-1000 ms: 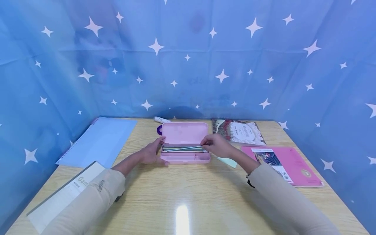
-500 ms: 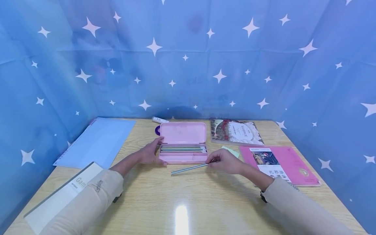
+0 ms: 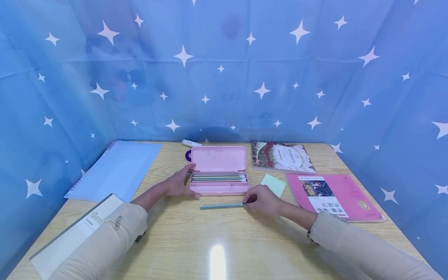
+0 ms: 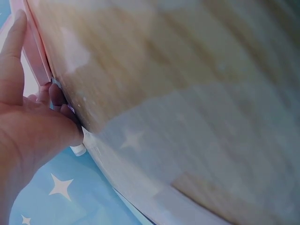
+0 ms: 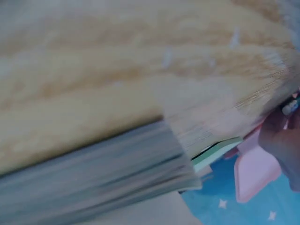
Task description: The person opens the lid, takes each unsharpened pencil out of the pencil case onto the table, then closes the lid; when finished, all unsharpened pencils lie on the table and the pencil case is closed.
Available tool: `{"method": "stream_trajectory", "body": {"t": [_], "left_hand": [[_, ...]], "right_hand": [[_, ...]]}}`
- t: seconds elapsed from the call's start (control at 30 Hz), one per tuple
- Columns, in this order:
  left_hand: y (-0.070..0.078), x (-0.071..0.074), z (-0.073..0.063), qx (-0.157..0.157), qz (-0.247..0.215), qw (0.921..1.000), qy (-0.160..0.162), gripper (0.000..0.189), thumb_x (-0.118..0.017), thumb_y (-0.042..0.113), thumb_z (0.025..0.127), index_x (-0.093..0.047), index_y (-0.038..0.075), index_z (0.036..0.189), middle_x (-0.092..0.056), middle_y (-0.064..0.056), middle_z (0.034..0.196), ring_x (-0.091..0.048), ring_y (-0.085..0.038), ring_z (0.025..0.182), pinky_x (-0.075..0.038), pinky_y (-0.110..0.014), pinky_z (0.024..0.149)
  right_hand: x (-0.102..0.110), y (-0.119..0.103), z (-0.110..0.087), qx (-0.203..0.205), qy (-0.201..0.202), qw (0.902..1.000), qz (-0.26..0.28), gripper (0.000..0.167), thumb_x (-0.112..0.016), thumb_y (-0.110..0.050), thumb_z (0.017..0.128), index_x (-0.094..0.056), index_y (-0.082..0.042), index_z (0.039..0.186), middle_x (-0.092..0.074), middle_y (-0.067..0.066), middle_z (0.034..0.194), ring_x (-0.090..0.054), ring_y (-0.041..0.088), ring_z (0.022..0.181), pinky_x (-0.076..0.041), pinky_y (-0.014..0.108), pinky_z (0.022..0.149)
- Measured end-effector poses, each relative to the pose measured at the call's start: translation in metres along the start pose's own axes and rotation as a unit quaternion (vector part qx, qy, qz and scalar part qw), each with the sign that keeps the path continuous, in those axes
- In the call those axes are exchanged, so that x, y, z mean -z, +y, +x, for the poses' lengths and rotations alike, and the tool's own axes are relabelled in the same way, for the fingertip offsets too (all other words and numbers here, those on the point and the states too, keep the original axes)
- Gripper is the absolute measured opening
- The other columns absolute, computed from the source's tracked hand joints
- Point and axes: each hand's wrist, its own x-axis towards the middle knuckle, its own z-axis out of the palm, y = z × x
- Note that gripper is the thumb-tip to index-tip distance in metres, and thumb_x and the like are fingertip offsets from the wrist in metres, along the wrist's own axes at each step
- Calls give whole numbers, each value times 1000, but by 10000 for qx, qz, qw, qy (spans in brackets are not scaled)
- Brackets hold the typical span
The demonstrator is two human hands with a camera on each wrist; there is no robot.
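Note:
A pink pencil case (image 3: pixel 218 158) stands with its lid raised in the middle of the table. Several pencils (image 3: pixel 218 178) lie side by side in its rear compartment. My left hand (image 3: pixel 178 183) holds the case's left end, thumb at the front corner and fingers toward the hinge; in the left wrist view the thumb (image 4: pixel 13 51) lies along the pink side. In front of the case, my right hand (image 3: pixel 260 199) pinches one bluish-green striped pencil (image 3: pixel 220 206) by its right end. The right wrist view shows that pencil's end (image 5: pixel 289 107) at the fingertips.
Behind the case are a purple ring-shaped thing (image 3: pixel 188 155) and a white tube (image 3: pixel 191 143). Green sticky notes (image 3: pixel 274 185), a pink book (image 3: pixel 353 198) and a patterned book (image 3: pixel 283 157) lie right. A bluish sheet-like notebook (image 3: pixel 117 167) and a white notebook (image 3: pixel 80 229) lie left.
My right hand has drawn one pencil out of the case and brought it forward, down near the table in front. The left hand has stayed at the case's left end.

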Motion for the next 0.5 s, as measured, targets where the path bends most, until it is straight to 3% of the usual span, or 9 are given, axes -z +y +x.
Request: {"method": "stream_trajectory", "body": {"t": [0.3,0.5], "left_hand": [[2,-1,-1,-16,13,10000,15,125,-89,45,70,-7,12,158,-35,-18,154,-24,-39,146,-19,-53,118],[1,-1,-1,-45,-1,10000,34,124,-89,43,70,-8,11,158,-36,-19,152,-25,-40,145,-19,-54,118]], "right_hand": [[4,-4,2,-85,-79,9999,-108,7,-77,4,81,-73,-1,83,-71,4,81,-65,11,72,-55,22,66],[23,-20,17,362,111,9979,-526,6,-74,1,84,-73,1,90,-71,4,83,-66,15,78,-55,26,69]]}}
